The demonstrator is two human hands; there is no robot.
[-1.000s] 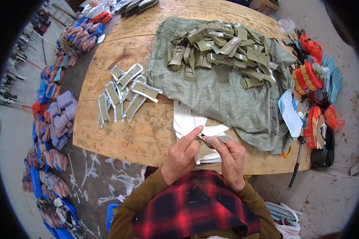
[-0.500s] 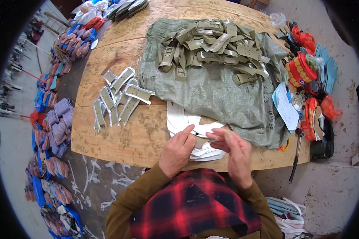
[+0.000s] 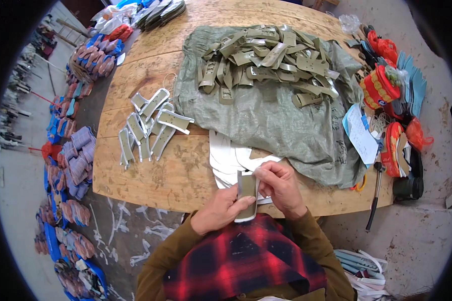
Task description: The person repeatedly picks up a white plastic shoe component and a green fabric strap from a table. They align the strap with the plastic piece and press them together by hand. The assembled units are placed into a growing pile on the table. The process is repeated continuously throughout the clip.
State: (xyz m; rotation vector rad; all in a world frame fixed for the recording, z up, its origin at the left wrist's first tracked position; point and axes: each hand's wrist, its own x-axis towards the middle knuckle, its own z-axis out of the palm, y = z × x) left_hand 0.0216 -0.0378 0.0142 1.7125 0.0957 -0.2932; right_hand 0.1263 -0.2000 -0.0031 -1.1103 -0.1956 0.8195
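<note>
Upright in front of my body is a curved olive-green strap piece [image 3: 247, 186] with a white edge, like a slipper upper. My left hand [image 3: 217, 209] grips its lower left side, thumb across the olive face. Fingertips of my right hand [image 3: 281, 186] are pinched at its upper right edge. Beneath and beyond the hands lie flat white cut pieces [image 3: 225, 154], partly covered by the hands. To the left, several white-edged olive straps [image 3: 173, 120] rest in a loose heap. Farther off, many olive straps without white edging [image 3: 266, 50] are piled on a green woven sack [image 3: 286, 118].
The wooden table [image 3: 135, 183] carries dark stacked pieces [image 3: 160, 12] at its far left. Along the right edge are a handwritten paper [image 3: 361, 138], a hammer [image 3: 375, 195], orange-handled scissors [image 3: 359, 184] and red packages [image 3: 379, 88]. Bundled soles [image 3: 78, 160] line the floor at left.
The strap piece has come nearer my body and now stands upright, its olive face showing. My left hand moved down and my right hand closed at the piece's upper edge.
</note>
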